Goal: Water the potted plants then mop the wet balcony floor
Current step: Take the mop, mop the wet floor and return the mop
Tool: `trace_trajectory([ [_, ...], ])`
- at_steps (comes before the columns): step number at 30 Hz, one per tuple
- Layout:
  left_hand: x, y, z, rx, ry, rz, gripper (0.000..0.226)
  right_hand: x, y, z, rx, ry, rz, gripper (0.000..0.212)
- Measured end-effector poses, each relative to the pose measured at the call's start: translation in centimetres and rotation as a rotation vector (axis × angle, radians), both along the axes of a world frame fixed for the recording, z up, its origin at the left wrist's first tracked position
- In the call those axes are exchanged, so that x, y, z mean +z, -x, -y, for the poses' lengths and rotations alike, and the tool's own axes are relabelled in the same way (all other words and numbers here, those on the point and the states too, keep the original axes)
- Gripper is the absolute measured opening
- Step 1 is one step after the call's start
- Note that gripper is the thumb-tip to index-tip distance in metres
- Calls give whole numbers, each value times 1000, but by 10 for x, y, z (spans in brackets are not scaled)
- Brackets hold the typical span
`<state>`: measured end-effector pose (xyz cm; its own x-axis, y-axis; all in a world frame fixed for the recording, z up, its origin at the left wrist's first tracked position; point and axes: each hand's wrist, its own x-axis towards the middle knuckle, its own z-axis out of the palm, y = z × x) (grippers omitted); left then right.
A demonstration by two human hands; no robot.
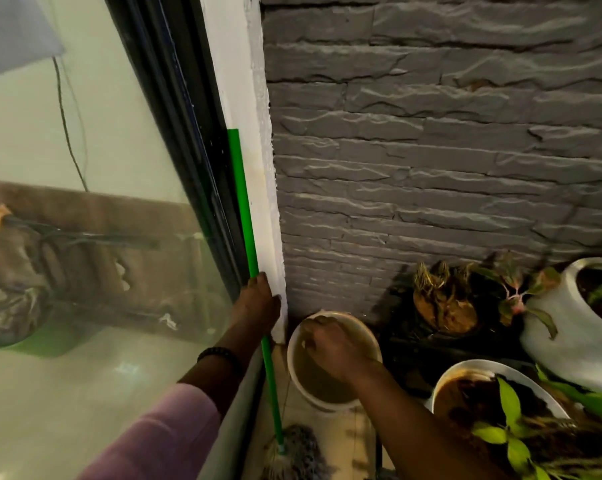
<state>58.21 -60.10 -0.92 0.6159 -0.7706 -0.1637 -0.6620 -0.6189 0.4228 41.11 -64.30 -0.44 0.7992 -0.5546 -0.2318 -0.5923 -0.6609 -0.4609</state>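
Two hands busy. Left hand wrapped round mop handle, near-upright against frame, head on floor below. Right hand curled over bucket rim, just right of handle; grip unclear.

A mop handle is stood upright against the door frame, with the mop head on the floor below. A bucket is set just right of the handle, in the corner before the wall. Potted plants are grouped to the right of the bucket.
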Motion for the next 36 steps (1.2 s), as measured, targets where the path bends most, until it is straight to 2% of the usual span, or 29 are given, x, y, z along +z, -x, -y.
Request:
trace_trajectory([
  [5, -5, -26, 31, 279, 97, -181, 57, 3, -13, 16, -10, 12, 29, 35],
  [7, -7, -31, 39, 317, 149, -248, 57, -1, -13, 21, -32, -2, 35, 33],
  [10, -9, -43, 50, 371, 202, -255, 60, -6, -9, 30, -65, 0, 46, 29],
  [14, -12, -60, 57, 460, 266, -331, 69, -13, -3, 39, -94, -25, 17, 33],
  [18, -16, -70, 60, 438, 378, -458, 69, -18, 0, 43, -88, -44, -24, 37],
  [20, -14, -67, 63, 359, 432, -568, 59, -19, 1, 43, -88, -44, -12, 36],
  [22, -5, -49, 67, 241, 535, -668, 30, -14, 0, 43, -93, -42, 17, 37],
  [24, 11, -28, 74, 183, 683, -666, 5, -3, -6, 46, -110, -28, 69, 41],
  [27, 49, -3, 86, 77, 797, -618, 9, 21, -21, 54, -118, -79, 171, 56],
  [29, 77, 11, 90, -35, 860, -590, 14, 42, -33, 59, -159, -174, 269, 58],
  [33, 132, 39, 90, -111, 998, -717, 29, 78, -49, 69, -196, -249, 466, 31],
  [36, 157, 52, 81, -91, 1057, -819, 42, 87, -42, 65, -157, -351, 512, 6],
])
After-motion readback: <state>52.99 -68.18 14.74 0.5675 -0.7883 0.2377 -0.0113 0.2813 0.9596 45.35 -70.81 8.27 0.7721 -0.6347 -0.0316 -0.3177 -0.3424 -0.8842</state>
